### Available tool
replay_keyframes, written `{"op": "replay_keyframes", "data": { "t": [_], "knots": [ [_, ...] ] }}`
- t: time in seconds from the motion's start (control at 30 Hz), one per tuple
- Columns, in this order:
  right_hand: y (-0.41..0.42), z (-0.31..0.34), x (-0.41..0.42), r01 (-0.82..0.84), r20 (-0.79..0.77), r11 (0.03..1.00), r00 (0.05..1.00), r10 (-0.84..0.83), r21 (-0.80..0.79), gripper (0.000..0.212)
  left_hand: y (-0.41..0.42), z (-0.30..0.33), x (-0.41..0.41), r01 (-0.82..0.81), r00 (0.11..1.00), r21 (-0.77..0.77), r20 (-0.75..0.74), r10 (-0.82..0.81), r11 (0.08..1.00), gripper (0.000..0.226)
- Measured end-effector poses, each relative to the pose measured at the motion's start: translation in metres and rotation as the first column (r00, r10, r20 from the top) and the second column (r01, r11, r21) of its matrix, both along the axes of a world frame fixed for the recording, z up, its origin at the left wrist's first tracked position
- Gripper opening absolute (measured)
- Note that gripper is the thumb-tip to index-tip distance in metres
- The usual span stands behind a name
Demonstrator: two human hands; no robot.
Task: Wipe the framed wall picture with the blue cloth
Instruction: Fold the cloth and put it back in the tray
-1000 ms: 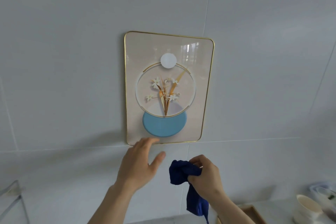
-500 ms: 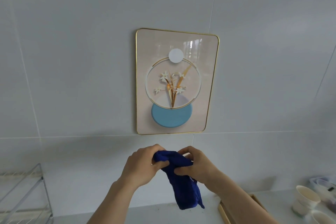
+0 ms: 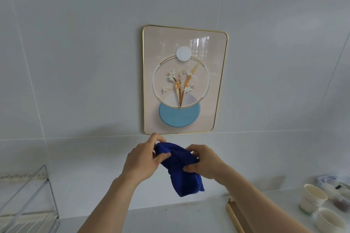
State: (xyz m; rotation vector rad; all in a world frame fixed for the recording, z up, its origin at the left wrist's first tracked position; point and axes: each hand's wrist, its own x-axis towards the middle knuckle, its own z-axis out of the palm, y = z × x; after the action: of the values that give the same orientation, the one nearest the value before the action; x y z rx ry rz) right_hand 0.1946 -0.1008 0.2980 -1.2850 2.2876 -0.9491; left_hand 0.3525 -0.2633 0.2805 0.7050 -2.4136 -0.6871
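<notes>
Head view is showing the left hand (image 3: 141,162) and right hand (image 3: 205,161) both gripping a bunched dark-blue cloth (image 3: 181,168) just below the gold-framed rectangular floral wall picture (image 3: 184,79).

Both bare forearms raised forward; left hand (image 3: 142,161) and right hand (image 3: 205,162) close together at chest height, fingers curled in pinching grip.

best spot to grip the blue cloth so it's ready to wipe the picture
Grip the bunched upper part of the blue cloth, from the side facing the person, because its tail hangs loose below. Both the left hand and right hand pinch it there.
</notes>
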Motion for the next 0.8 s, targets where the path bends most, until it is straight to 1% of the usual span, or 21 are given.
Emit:
{"op": "replay_keyframes", "data": {
  "t": [0.07, 0.23, 0.43, 0.57, 0.63, 0.7, 0.8],
  "knots": [
    [0.001, 0.004, -0.003, 0.019, -0.045, 0.999, 0.999, -0.020, -0.034, 0.034, -0.001, 0.001, 0.001, 0.003, 1.000, 0.000, 0.002, -0.003, 1.000, 0.024],
    [0.003, 0.009, -0.008, 0.021, -0.135, 0.999, 0.991, -0.028, -0.048, 0.031, -0.005, -0.001, 0.003, -0.008, 0.999, -0.007, 0.038, 0.008, 1.000, 0.023],
    [0.012, 0.009, -0.016, 0.045, -0.159, 0.998, 0.986, -0.052, -0.052, 0.024, 0.000, -0.005, -0.002, 0.003, 0.998, -0.015, 0.066, -0.002, 1.000, 0.024],
    [0.021, 0.012, -0.024, 0.041, -0.182, 0.997, 0.982, -0.052, -0.068, 0.023, 0.008, -0.002, -0.011, 0.011, 0.999, -0.018, 0.048, -0.010, 1.000, 0.024],
    [0.038, 0.007, -0.036, 0.075, -0.174, 0.995, 0.981, -0.087, -0.070, 0.024, 0.022, -0.006, -0.029, 0.049, 0.997, -0.020, 0.068, -0.048, 0.999, 0.024],
    [0.046, 0.007, -0.039, 0.086, -0.179, 0.993, 0.979, -0.100, -0.083, 0.023, 0.028, -0.008, -0.033, 0.052, 0.997, -0.012, 0.058, -0.051, 0.999, 0.025],
    [0.070, 0.001, -0.057, 0.122, -0.180, 0.990, 0.975, -0.131, -0.064, 0.022, 0.047, -0.014, -0.058, 0.100, 0.992, -0.016, 0.076, -0.099, 0.995, 0.028]
  ]
}}
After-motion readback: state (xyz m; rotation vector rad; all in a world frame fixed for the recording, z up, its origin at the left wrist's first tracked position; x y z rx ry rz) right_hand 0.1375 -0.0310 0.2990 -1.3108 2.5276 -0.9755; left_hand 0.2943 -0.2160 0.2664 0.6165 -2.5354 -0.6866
